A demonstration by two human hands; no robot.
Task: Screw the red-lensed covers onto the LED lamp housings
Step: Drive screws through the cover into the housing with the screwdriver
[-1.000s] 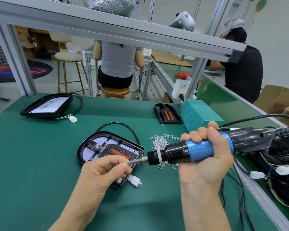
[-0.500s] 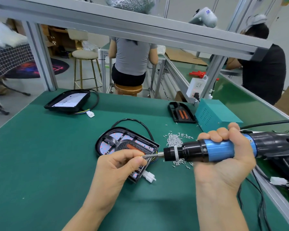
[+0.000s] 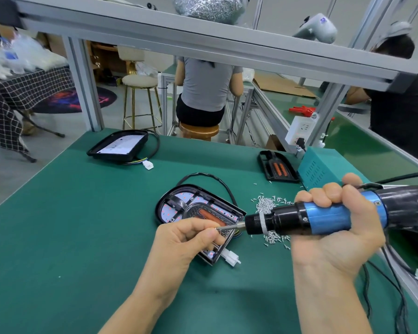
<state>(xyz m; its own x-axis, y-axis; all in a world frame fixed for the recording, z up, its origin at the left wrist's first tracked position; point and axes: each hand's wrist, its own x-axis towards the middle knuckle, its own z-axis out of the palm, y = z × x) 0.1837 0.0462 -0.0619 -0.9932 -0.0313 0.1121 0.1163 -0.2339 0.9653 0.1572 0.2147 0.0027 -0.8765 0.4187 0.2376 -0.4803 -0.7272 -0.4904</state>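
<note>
A black lamp housing with its red-lensed cover (image 3: 191,208) lies flat on the green table, a black cable looping behind it and a white connector (image 3: 231,257) at its near corner. My right hand (image 3: 333,227) grips a blue and black electric screwdriver (image 3: 323,216), held level and pointing left. My left hand (image 3: 186,239) pinches at the tip of the screwdriver bit (image 3: 228,227), just above the housing's near right edge; a screw there is too small to make out. A pile of small silver screws (image 3: 266,206) lies right of the housing.
A second housing (image 3: 120,145) with a white board lies at the far left of the table. A spare red-lensed cover (image 3: 276,168) sits beside a teal box (image 3: 321,167). Cables and a rail (image 3: 405,285) run along the right edge. Two people sit beyond the aluminium frame.
The view has swung left, so everything sits further right in the frame. Both hands keep their hold, with the left fingers still at the bit tip.
</note>
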